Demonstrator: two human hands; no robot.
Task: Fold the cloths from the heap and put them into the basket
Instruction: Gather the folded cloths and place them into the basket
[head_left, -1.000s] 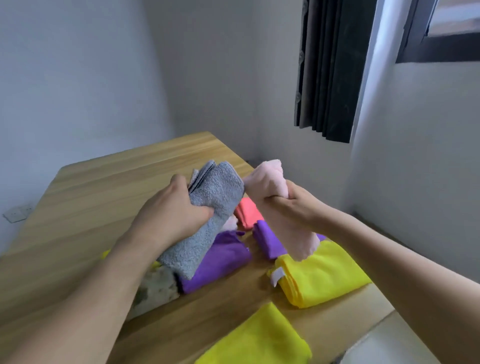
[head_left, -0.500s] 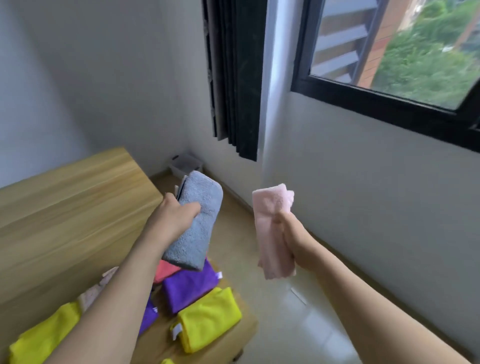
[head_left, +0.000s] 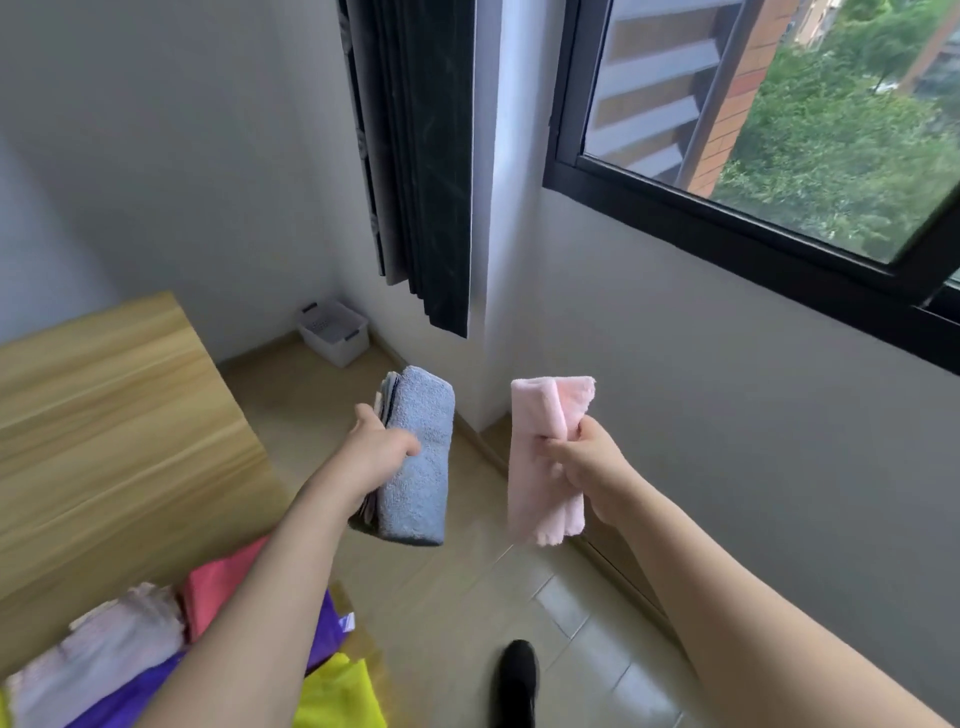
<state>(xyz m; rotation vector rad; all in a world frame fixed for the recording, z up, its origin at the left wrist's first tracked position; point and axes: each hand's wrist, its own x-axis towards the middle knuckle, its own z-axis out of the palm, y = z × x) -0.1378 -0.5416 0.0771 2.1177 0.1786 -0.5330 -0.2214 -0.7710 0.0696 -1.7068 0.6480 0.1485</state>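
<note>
My left hand (head_left: 375, 457) grips a folded grey-blue cloth (head_left: 418, 467) held upright in the air over the floor. My right hand (head_left: 587, 467) grips a folded pink cloth (head_left: 540, 457) beside it, a short gap apart. A white plastic basket (head_left: 334, 332) stands on the floor in the far corner, under the dark curtain, well beyond both hands. Folded cloths lie on the wooden table's near right corner: a coral one (head_left: 218, 587), a pale pink one (head_left: 114, 649), a purple one (head_left: 322, 639) and a yellow one (head_left: 337, 696), partly hidden by my left arm.
The wooden table (head_left: 114, 441) fills the left side. A dark curtain (head_left: 415, 156) hangs above the basket, and a wall with a window (head_left: 779, 119) runs along the right. A black shoe (head_left: 517, 680) shows on the tiled floor (head_left: 467, 597) below my arms.
The view has swung right, away from the table and toward the corner. Both hands have carried their cloths off the table and out over the floor, and the basket has come into sight.
</note>
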